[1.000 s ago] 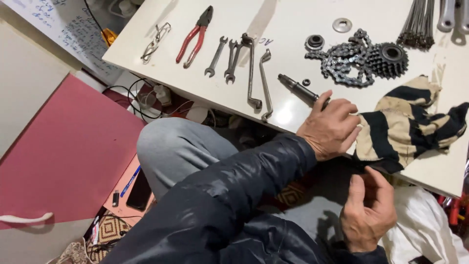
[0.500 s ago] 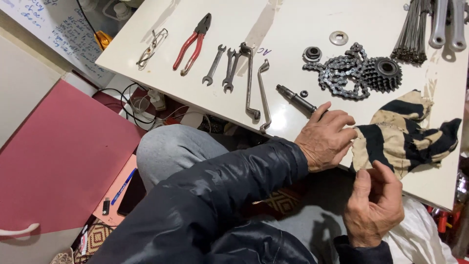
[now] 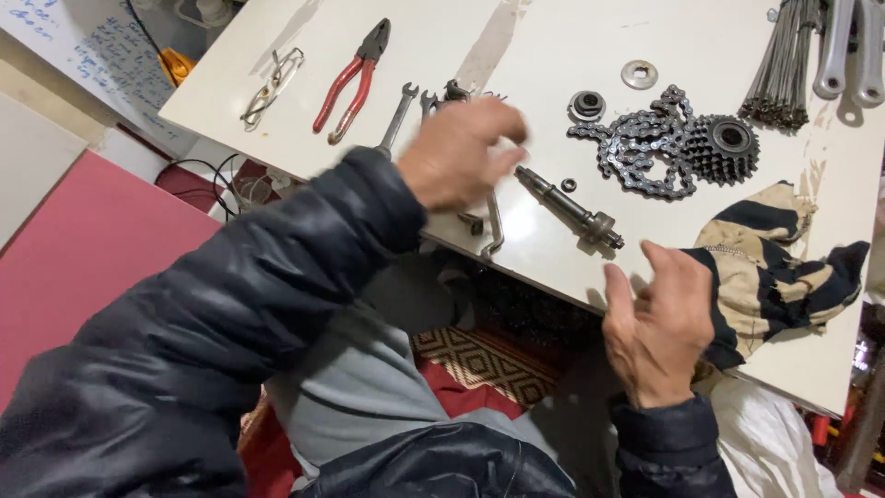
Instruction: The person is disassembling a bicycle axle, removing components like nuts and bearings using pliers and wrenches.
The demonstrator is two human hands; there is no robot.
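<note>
White desk (image 3: 553,55), items left to right. Far left: a small bent wire clip (image 3: 270,85), then red-handled pliers (image 3: 352,81) lying diagonal, jaws pointing up-right. Next a row of spanners (image 3: 402,109), partly hidden behind the left hand (image 3: 458,155). Left hand is motion-blurred, hovering over the spanners, fingers loosely curled, nothing visibly gripped; can't tell if it touches any of them. Below it a bent metal tool (image 3: 493,229) pokes out at the desk's near edge. Just right: steel axle (image 3: 572,208) lying diagonal, free on the desk, small nut (image 3: 569,185) beside it. Above that a bearing cup (image 3: 586,104), a flat washer (image 3: 639,74), and a bike chain (image 3: 645,143) bunched against a sprocket cluster (image 3: 724,148). Right hand (image 3: 656,323) sits at the near desk edge, fingers spread and open, empty, just beside a striped rag (image 3: 779,263), near the axle's lower end. Top right: bundle of spokes (image 3: 784,69) and crank arms (image 3: 853,46).
</note>
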